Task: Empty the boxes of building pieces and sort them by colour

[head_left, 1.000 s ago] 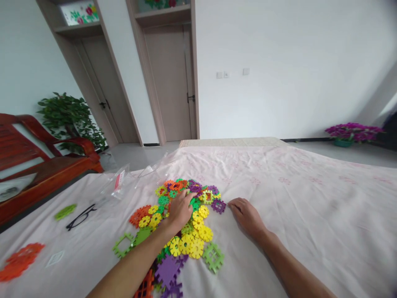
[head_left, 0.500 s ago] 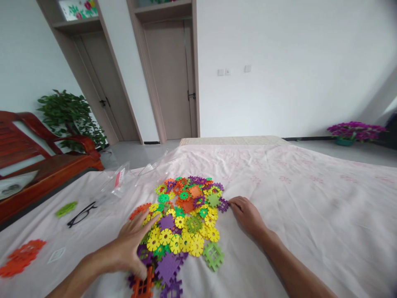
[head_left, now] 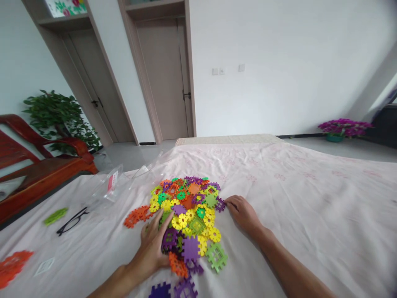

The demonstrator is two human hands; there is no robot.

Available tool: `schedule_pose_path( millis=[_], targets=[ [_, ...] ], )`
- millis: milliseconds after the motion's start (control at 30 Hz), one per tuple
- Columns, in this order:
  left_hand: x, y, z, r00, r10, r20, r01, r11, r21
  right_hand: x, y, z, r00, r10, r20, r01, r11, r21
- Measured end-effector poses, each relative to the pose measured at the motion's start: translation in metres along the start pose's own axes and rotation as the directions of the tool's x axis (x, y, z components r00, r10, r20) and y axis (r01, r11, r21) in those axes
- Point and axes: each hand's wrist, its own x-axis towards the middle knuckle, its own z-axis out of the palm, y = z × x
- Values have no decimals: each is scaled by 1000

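A heap of plastic interlocking building pieces [head_left: 186,216] lies on the bedsheet, with yellow and green notched discs among purple, orange and green squares. My left hand [head_left: 152,242] is spread against the heap's left side, its fingers apart and touching the pieces. An orange square piece [head_left: 178,265] is by its thumb. On the right, my right hand [head_left: 243,213] has its fingertips pinched at the edge of a purple window-shaped piece [head_left: 220,204]. A light green window piece [head_left: 216,257] lies at the near right of the heap.
Orange pieces [head_left: 14,267] and a green piece [head_left: 56,216] lie at the left, near black eyeglasses [head_left: 72,221] and a clear plastic bag [head_left: 108,186]. A wooden bench [head_left: 46,155] stands beyond. The pale sheet [head_left: 297,215] stretches right.
My left hand has moved right, pushing near-side pieces rightward and bunching them. Orange pieces at the heap's left are more exposed. My right hand stays at the purple piece; the view has shifted slightly.
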Motion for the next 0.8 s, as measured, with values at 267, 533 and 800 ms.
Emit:
schedule_pose_path(
  millis=[267,533,800],
  targets=[
    [106,71,28,984,54,-171,-106,944,-312,-1,-3,-1,1000,19,-14,-19,1000,-7],
    [169,116,19,980,179,-90,-199,809,-553,-3,-3,-3,997,69,-44,-67,997,32],
    [31,73,-34,784,508,357,-416,856,-306,-2,4,-1,988,115,-107,-108,992,73]
  ],
)
